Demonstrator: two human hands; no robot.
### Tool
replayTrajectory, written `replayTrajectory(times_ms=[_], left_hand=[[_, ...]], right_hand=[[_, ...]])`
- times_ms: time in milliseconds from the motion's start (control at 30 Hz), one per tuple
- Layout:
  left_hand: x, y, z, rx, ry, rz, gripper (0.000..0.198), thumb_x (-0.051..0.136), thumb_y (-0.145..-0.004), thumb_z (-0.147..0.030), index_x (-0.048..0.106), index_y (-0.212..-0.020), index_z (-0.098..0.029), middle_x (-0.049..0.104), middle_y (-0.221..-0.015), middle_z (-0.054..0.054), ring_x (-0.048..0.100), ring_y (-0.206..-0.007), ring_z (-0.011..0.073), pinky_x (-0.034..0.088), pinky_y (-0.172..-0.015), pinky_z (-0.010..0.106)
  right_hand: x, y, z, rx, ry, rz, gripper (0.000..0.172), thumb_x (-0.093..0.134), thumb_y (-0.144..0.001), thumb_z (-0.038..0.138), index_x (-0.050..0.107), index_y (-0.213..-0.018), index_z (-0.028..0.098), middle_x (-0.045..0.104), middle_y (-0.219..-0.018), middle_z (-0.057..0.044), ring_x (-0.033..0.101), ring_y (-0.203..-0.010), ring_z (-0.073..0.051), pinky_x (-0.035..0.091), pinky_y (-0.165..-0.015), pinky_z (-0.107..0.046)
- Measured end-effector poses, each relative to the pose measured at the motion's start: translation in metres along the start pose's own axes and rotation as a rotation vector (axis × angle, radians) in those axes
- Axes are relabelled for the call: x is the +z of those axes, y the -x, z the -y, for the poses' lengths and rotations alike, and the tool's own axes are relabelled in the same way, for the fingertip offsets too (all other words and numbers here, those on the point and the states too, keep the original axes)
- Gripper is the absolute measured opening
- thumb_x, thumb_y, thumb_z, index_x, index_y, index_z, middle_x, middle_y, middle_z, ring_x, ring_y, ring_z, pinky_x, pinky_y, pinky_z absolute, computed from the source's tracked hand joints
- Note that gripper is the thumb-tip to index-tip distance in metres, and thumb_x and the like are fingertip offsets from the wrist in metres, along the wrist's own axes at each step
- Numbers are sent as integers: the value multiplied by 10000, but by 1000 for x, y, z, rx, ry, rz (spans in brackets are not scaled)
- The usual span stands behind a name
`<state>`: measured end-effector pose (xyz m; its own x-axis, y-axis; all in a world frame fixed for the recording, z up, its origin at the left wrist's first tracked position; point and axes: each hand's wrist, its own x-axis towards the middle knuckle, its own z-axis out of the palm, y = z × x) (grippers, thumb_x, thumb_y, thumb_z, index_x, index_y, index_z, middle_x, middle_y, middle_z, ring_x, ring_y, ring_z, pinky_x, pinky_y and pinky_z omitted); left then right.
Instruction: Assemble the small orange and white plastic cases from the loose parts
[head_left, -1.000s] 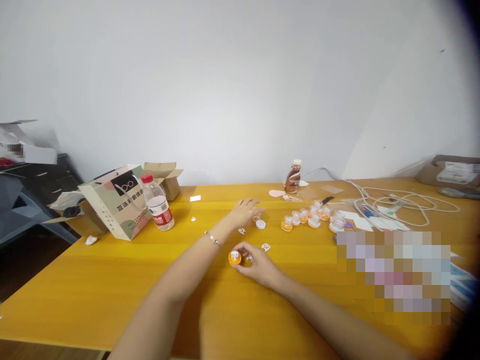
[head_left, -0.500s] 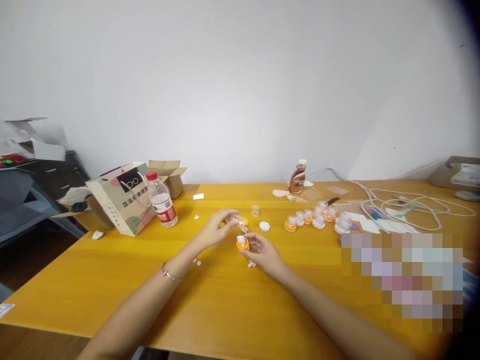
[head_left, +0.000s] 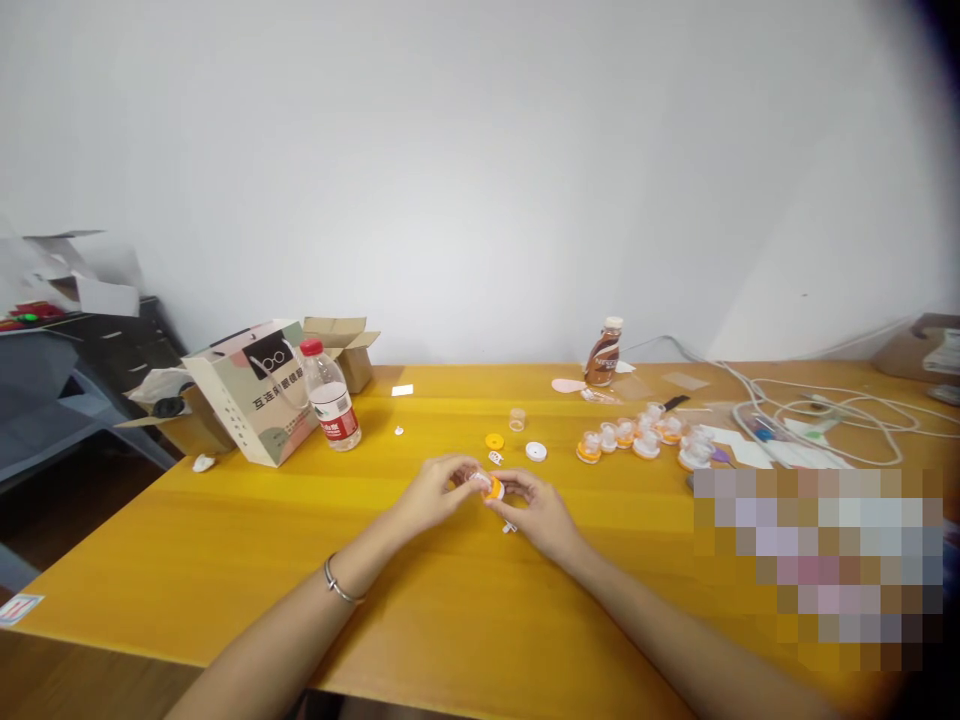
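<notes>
Near the middle of the table, my right hand grips a small round orange base by its edge, tilted to the left. My left hand closes around a clear plastic cover that meets this base; how far they fit together is hard to see. Just beyond my fingers lie a yellow disc, a small patterned white piece and a white disc. A clear cup stands behind them. Small white parts lie partly under my right hand.
Several finished-looking clear capsules with orange and white bases cluster to the right. A brown bottle stands by the wall near white cables. On the left are a water bottle, a paper bag and a cardboard box.
My left hand has come down and right, bringing the clear cover against the orange base. The base has tilted leftward, and the yellow disc behind is now uncovered.
</notes>
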<state>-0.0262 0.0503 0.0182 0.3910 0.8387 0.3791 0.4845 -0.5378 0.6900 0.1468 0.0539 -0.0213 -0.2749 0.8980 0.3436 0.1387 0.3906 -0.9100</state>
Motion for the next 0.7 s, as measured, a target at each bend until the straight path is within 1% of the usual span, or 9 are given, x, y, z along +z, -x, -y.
replayTrajectory(times_ms=[133, 233, 333, 433, 500, 533, 600, 667, 700], left_hand=[[3, 4, -3, -103, 16, -27, 297, 456, -800, -386, 608, -838, -134, 597, -647, 3, 510, -597, 99, 385, -567, 189], [0, 4, -6, -88, 33, 37, 315, 423, -819, -382, 603, -846, -125, 579, -636, -2, 499, -605, 97, 375, -574, 186], [-9, 3, -7, -38, 32, 120, 300, 406, -833, -355, 599, -888, -133, 607, -745, 20, 522, -693, 115, 396, -643, 204], [-22, 2, -5, 11, 14, 165, 306, 442, -822, -326, 537, -1075, -184, 592, -975, 53, 530, -853, 142, 410, -738, 235], [-29, 2, -3, 61, 44, 213, 367, 473, -809, -289, 467, -1167, -211, 546, -1082, 65, 517, -929, 146, 411, -788, 246], [-31, 1, -1, 86, 61, 234, 359, 473, -809, -270, 470, -1163, -209, 542, -1087, 66, 516, -939, 143, 410, -802, 248], [-32, 2, 0, 117, 57, 242, 281, 460, -815, -246, 536, -1079, -187, 570, -1029, 64, 529, -912, 137, 413, -803, 246], [-29, 3, 0, 106, 1, 188, 235, 453, -817, -250, 579, -998, -169, 602, -948, 57, 545, -858, 131, 419, -771, 235], [-28, 4, -1, 91, -35, 161, 228, 456, -815, -259, 586, -977, -166, 611, -927, 53, 549, -835, 129, 419, -748, 226]], right_hand=[[0, 2, 9, -59, 88, -15, 231, 597, -689, 296, 615, -912, 239, 621, -918, -29, 565, -857, -183, 441, -815, -341], [0, 1, 14, -13, 39, 41, 249, 599, -684, 316, 620, -913, 220, 628, -911, -31, 573, -850, -178, 441, -818, -334], [-1, -1, 13, 106, -101, 157, 287, 609, -673, 338, 616, -921, 194, 644, -909, -37, 587, -835, -178, 456, -784, -332], [-2, -4, 11, 214, -247, 262, 304, 592, -693, 358, 607, -940, 180, 653, -894, -42, 596, -811, -170, 469, -722, -308], [-4, -5, 10, 225, -299, 275, 296, 603, -689, 355, 610, -926, 178, 654, -890, -39, 594, -813, -160, 460, -718, -286], [-4, -5, 9, 226, -307, 278, 296, 613, -681, 352, 610, -921, 179, 653, -888, -37, 593, -812, -157, 458, -709, -275], [-3, -4, 9, 235, -289, 288, 305, 621, -673, 353, 602, -925, 182, 651, -880, -37, 594, -786, -153, 459, -654, -257], [-1, -2, 10, 223, -239, 271, 319, 615, -675, 355, 587, -940, 179, 644, -865, -42, 592, -750, -152, 459, -606, -252], [0, 0, 11, 193, -201, 240, 316, 610, -679, 353, 583, -938, 175, 637, -857, -44, 588, -739, -151, 461, -606, -256]])
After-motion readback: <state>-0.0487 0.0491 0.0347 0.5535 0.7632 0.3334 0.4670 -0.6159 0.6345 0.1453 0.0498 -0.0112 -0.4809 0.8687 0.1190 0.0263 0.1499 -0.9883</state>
